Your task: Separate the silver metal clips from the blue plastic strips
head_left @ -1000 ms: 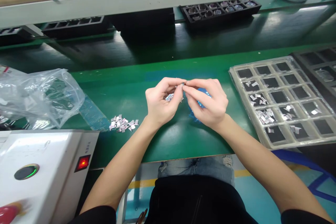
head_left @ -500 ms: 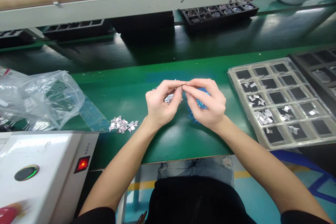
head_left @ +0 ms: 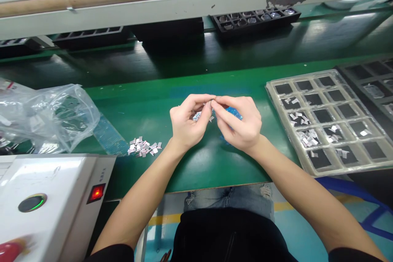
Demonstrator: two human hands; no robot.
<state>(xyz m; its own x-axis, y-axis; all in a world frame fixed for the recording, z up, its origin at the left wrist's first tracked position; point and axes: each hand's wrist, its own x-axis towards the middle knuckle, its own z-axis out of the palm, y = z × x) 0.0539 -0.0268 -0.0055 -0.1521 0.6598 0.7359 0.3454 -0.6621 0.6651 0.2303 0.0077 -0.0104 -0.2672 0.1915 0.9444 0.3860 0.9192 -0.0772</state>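
Observation:
My left hand (head_left: 189,120) and my right hand (head_left: 240,120) meet fingertip to fingertip above the green work surface (head_left: 202,168). Both are closed in a pinch, and whatever lies between the fingertips is too small or hidden to name. Behind my left fingers a pile of small silvery pieces (head_left: 197,116) shows in part. Bits of blue film (head_left: 233,112) lie beneath my right hand, mostly covered by it. Left of my left wrist is another pile of small flat silver-and-pinkish pieces (head_left: 143,146).
On the right stands a clear compartment tray (head_left: 302,125) with small pieces in several cells, beside a dark tray (head_left: 362,71). A plastic bag (head_left: 55,110) and a white machine box (head_left: 58,196) with a lit red switch (head_left: 96,192) are at left. Black trays (head_left: 254,20) sit behind.
My right hand has shifted very slightly left and its fingers have bent a little against the left fingertips. The piles and trays stay put; the view has tilted slightly.

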